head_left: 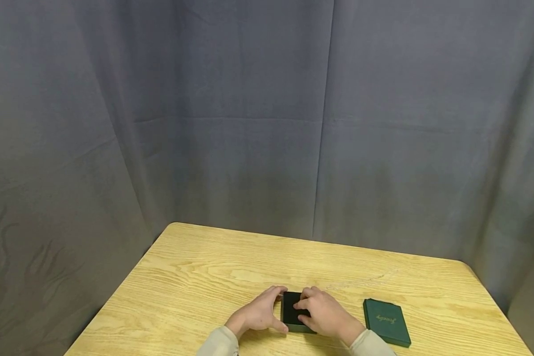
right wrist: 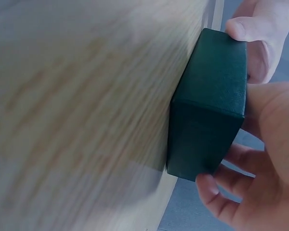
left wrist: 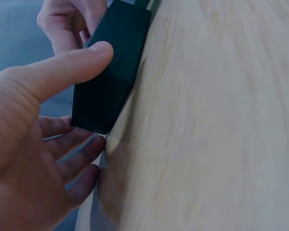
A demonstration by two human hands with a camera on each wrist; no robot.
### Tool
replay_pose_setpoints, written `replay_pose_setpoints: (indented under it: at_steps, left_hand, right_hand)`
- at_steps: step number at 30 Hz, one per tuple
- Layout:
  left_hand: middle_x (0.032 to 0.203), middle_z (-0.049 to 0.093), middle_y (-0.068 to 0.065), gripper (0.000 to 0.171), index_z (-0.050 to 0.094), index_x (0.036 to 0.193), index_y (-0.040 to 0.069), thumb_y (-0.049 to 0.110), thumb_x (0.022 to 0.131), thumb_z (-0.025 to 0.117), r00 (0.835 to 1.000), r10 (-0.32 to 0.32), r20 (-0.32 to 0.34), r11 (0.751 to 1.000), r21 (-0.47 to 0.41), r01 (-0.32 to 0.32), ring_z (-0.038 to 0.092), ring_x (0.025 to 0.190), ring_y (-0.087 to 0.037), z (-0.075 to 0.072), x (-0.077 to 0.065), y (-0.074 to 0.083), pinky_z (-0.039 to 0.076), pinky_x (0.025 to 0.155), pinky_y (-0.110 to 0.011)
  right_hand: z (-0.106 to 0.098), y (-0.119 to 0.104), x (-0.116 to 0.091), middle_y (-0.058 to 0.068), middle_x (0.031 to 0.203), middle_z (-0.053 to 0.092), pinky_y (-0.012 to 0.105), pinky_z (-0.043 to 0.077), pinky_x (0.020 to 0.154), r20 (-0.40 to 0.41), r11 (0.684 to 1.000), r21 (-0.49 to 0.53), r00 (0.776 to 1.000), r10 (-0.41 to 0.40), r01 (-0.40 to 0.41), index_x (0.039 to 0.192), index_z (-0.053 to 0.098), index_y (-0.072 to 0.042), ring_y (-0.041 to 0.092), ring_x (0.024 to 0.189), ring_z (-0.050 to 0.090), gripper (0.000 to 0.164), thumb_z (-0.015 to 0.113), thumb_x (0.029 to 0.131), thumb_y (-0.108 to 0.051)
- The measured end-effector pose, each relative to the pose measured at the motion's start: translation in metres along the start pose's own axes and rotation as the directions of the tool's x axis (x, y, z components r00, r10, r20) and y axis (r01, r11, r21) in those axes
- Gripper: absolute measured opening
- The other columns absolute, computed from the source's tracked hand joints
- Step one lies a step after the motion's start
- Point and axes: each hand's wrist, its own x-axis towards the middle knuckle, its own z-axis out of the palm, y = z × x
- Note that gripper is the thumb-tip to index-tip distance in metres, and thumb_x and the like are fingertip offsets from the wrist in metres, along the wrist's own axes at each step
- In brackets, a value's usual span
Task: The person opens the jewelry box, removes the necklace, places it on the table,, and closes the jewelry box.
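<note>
A small dark green box (head_left: pixel 299 328) with a black pad (head_left: pixel 290 311) inside sits at the near middle of the table. My left hand (head_left: pixel 260 311) grips its left side, thumb at the near corner and fingers towards the far corner. The thumb lies along the green wall in the left wrist view. Over the right part of the box, my right hand (head_left: pixel 327 314) touches the black pad with bent fingers and thumb. In the right wrist view, one fingertip (right wrist: pixel 209 185) touches the box's outer edge. Whether the right hand pinches the pad is hidden.
A green lid (head_left: pixel 386 321) with gold lettering lies right of my right hand. Beyond the hands, a faint, shiny, thin thing (head_left: pixel 360 283) rests on the wooden table (head_left: pixel 196 262). Grey curtains (head_left: pixel 249 123) hang behind and beside the table.
</note>
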Motion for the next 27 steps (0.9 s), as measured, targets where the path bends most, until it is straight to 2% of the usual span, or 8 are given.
replay_pose_setpoints:
  at_steps: [14, 21, 27]
  left_hand:
    - [0.130, 0.044, 0.000, 0.087, 0.037, 0.141, 0.008, 0.021, 0.070, 0.086, 1.000, 0.007, -0.003, 1.000, -0.003, -0.007, 0.045, 0.122, -0.025, 0.000, 0.000, -0.001, 0.038, 0.099, -0.043]
    - [0.131, 0.043, 0.000, 0.087, 0.038, 0.141, 0.008, 0.020, 0.069, 0.086, 1.000, 0.014, -0.008, 1.000, -0.012, -0.014, 0.044, 0.123, -0.025, 0.000, 0.000, -0.002, 0.038, 0.099, -0.043]
    - [0.130, 0.044, 0.001, 0.088, 0.039, 0.140, 0.008, 0.019, 0.067, 0.087, 1.000, 0.012, -0.022, 1.000, -0.008, -0.012, 0.044, 0.122, -0.024, 0.002, 0.002, -0.003, 0.037, 0.100, -0.042]
  right_hand:
    - [-0.007, 0.005, -0.004, -0.004, 0.103, 0.058, 0.028, 0.050, 0.076, 0.024, 0.993, 0.113, 0.999, 0.041, -0.044, 0.110, 0.068, -0.013, 0.012, 0.093, 0.055, 0.023, 0.067, 0.089, -0.022]
    - [-0.014, 0.007, -0.009, -0.003, 0.108, 0.057, 0.030, 0.051, 0.078, -0.009, 0.981, 0.167, 0.995, 0.104, -0.101, 0.115, 0.064, -0.010, 0.013, 0.095, 0.057, 0.026, 0.064, 0.091, -0.021]
    - [-0.022, 0.010, -0.015, -0.001, 0.108, 0.058, 0.037, 0.051, 0.081, -0.009, 0.967, 0.207, 0.988, 0.155, -0.149, 0.116, 0.062, -0.007, 0.021, 0.098, 0.060, 0.028, 0.064, 0.091, -0.018]
